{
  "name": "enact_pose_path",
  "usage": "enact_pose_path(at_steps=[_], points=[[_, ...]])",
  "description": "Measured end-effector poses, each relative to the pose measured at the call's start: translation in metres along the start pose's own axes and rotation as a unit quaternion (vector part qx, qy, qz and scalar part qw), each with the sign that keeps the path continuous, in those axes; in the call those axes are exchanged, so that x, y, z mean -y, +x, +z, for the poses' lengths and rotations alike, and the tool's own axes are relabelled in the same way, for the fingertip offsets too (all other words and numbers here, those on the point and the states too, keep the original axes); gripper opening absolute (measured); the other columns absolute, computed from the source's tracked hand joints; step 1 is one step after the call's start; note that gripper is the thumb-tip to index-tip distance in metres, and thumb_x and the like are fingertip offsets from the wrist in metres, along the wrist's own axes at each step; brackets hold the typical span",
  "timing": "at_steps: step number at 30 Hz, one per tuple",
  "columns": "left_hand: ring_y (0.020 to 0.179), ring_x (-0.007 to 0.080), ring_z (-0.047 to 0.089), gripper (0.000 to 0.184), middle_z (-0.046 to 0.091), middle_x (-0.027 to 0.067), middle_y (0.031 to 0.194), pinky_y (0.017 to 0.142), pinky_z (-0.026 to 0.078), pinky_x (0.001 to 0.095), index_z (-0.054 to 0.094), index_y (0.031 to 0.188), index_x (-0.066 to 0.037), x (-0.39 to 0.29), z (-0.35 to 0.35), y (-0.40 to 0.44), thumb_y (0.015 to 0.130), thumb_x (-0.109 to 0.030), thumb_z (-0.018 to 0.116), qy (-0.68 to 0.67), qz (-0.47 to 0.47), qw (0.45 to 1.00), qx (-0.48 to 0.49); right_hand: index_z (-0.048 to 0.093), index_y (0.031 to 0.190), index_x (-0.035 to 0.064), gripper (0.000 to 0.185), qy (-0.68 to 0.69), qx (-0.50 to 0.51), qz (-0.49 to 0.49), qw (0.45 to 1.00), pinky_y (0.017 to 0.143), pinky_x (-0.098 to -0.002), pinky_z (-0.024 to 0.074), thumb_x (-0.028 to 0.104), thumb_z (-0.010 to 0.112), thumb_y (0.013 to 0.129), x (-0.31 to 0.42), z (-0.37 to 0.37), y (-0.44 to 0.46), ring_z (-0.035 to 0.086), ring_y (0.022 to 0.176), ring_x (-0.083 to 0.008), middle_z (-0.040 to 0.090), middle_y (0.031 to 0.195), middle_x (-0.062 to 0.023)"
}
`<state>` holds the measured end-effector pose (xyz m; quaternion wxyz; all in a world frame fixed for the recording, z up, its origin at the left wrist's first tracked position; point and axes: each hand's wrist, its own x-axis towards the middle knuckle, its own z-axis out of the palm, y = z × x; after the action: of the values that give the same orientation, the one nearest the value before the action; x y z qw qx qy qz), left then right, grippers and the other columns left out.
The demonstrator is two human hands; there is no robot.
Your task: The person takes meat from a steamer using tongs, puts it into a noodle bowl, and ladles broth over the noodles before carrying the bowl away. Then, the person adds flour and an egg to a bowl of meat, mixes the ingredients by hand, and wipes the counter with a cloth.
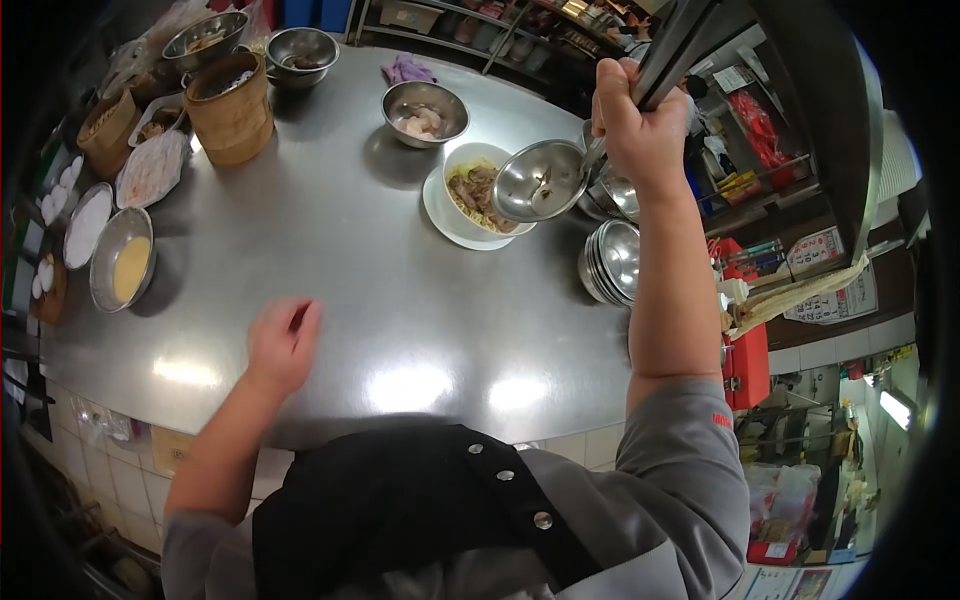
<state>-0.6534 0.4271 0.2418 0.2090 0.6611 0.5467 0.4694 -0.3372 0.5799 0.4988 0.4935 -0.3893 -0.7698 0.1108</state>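
Observation:
My right hand (643, 120) is wrapped round the long handle of a steel ladle (523, 190), high over the table's right side. The ladle's bowl tilts at the edge of a white bowl (452, 200) holding brown meat strips over yellowish noodles or shreds; a few dark scraps lie in the ladle. Under the white bowl is a white plate (434, 214). My left hand (285, 343) hangs near the table's front edge, fingers loosely curled in, with nothing visible in it. Behind the white bowl stands a steel bowl (399, 100) with pale pieces, possibly shrimp.
Stacked steel bowls (597, 272) stand right of the plate. At the left are a bowl of yellow liquid (128, 268), a dish of white powder (88, 228) and a bamboo steamer (228, 125). A purple cloth (408, 69) lies at the back; a metal shelf (440, 38) stands behind.

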Motion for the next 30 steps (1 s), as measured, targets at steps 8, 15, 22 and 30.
enact_pose_path(at_steps=[8, 15, 22, 30], points=[[0.078, 0.0266, 0.063, 0.019, 0.065, 0.0118, 0.092, 0.071, 0.050, 0.0358, 0.067, 0.096, -0.004, -0.091, 0.085, 0.134, 0.092, -0.021, 0.062, -0.094, 0.048, 0.988, 0.116, 0.051, 0.059, 0.0074, 0.037, 0.065, -0.004, 0.002, 0.998, 0.045, -0.0240, 0.0343, 0.014, 0.057, 0.095, 0.008, -0.012, -0.002, 0.044, 0.047, -0.0036, 0.049, 0.052, 0.0044], [0.077, 0.0230, 0.064, 0.020, 0.066, 0.0108, 0.093, 0.071, 0.051, 0.0343, 0.068, 0.097, -0.003, -0.104, 0.119, 0.142, 0.092, -0.022, 0.064, -0.173, 0.010, 0.980, 0.099, 0.037, 0.058, 0.0041, 0.036, 0.268, -0.017, -0.042, 0.962, 0.044, -0.0299, 0.0341, 0.004, 0.040, 0.094, 0.009, -0.083, -0.031, 0.036, 0.044, -0.0160, 0.037, 0.052, -0.0063], [0.068, 0.0039, 0.052, 0.015, 0.059, -0.0035, 0.077, 0.060, 0.044, 0.0214, 0.064, 0.095, -0.002, -0.051, 0.081, 0.087, 0.097, -0.016, 0.062, -0.166, -0.082, 0.973, 0.138, 0.027, 0.059, 0.0135, 0.042, 0.314, -0.194, 0.010, 0.929, 0.049, -0.0336, 0.0369, 0.026, 0.038, 0.098, 0.015, -0.160, -0.127, 0.041, 0.049, -0.0183, 0.034, 0.054, -0.0029], [0.064, 0.0037, 0.049, 0.016, 0.055, -0.0042, 0.072, 0.058, 0.042, 0.0213, 0.064, 0.093, -0.001, -0.054, 0.081, 0.062, 0.097, -0.016, 0.062, -0.197, -0.063, 0.960, 0.189, 0.029, 0.062, 0.0151, 0.040, 0.291, -0.271, 0.075, 0.914, 0.058, -0.0348, 0.0379, 0.026, 0.041, 0.098, 0.045, -0.188, -0.215, 0.038, 0.053, -0.0157, 0.035, 0.057, -0.0012]])
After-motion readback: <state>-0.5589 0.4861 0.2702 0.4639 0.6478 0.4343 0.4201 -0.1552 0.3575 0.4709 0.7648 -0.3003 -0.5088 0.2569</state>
